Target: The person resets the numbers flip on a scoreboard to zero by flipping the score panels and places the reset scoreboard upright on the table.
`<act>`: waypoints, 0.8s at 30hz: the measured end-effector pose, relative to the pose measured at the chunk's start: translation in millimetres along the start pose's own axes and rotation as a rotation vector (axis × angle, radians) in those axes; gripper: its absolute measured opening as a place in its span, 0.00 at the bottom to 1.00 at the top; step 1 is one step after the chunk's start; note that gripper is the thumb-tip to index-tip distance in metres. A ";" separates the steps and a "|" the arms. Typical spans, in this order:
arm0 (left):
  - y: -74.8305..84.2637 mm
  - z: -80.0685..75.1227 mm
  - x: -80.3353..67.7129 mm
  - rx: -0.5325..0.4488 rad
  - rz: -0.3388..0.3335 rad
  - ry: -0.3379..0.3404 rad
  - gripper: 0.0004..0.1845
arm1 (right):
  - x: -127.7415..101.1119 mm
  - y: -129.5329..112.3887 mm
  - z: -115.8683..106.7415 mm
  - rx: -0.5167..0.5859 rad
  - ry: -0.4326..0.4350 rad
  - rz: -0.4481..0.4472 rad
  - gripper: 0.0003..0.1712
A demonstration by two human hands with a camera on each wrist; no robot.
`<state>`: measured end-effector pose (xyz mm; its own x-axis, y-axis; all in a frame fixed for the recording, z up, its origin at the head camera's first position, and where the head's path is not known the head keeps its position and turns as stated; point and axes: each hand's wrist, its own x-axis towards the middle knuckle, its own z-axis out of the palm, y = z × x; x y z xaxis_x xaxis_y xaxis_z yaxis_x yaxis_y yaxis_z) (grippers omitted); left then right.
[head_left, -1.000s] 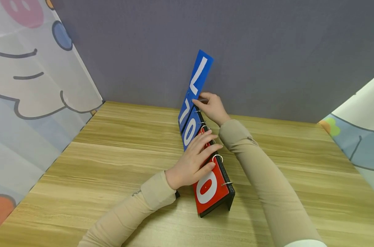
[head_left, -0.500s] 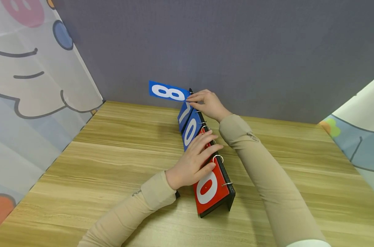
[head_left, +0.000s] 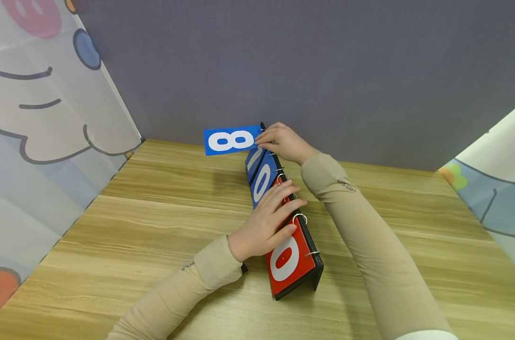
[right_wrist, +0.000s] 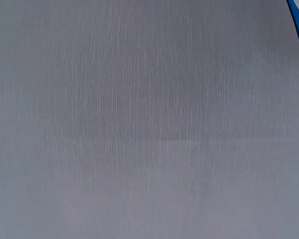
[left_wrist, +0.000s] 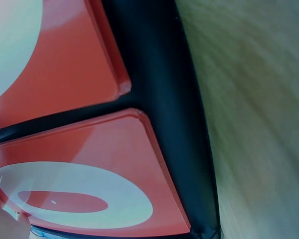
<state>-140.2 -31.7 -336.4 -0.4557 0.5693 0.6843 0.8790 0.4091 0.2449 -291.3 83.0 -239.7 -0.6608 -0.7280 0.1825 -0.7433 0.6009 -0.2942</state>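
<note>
A black flip scoreboard [head_left: 316,274] stands slanting away across the table, with ring-bound number cards in blue and red. My left hand [head_left: 261,226] rests across its red half, fingers spread and straight, partly hiding the cards there. The near red card [head_left: 278,278] shows a 0. At the far end my right hand [head_left: 288,144] pinches the ring-side end of a blue card [head_left: 210,141] marked 8, which sticks out to the left. A blue 0 card [head_left: 262,182] lies beside it. In the left wrist view red 0 cards [left_wrist: 134,149] fill much of the picture.
A grey panel [head_left: 325,71] rises close behind the scoreboard's far end. Printed cartoon sheets [head_left: 62,108] hang on the left and right sides. The wooden table [head_left: 155,212] runs under everything.
The raised blue card has swung over from standing upright to lying out leftward, showing 8, then dropped slightly. My right hand has shifted a little with it. My left hand has stayed put.
</note>
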 end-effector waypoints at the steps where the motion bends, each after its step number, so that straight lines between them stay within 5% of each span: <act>1: 0.1 -0.3 0.0 0.001 0.001 0.000 0.32 | 0.7 0.0 -0.2 -0.006 -0.007 -0.003 0.15; 8: 0.6 -0.6 -0.8 0.003 0.000 0.000 0.32 | 4.3 -3.1 -3.1 -0.026 -0.072 0.004 0.15; 16: 0.7 -0.3 -0.5 0.011 0.010 0.013 0.32 | 4.5 -4.4 -5.1 0.024 -0.128 0.107 0.16; 20: 1.8 -0.3 -1.5 0.015 0.009 0.011 0.32 | -3.0 -1.5 0.9 0.250 -0.029 0.230 0.17; 24: 2.1 -0.1 -1.1 0.018 0.010 0.015 0.32 | -14.0 5.9 10.2 0.658 0.176 0.324 0.18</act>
<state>-137.9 -31.6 -336.5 -0.4444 0.5632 0.6966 0.8808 0.4165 0.2252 -285.3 93.4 -253.5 -0.8838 -0.4517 0.1221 -0.3293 0.4149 -0.8482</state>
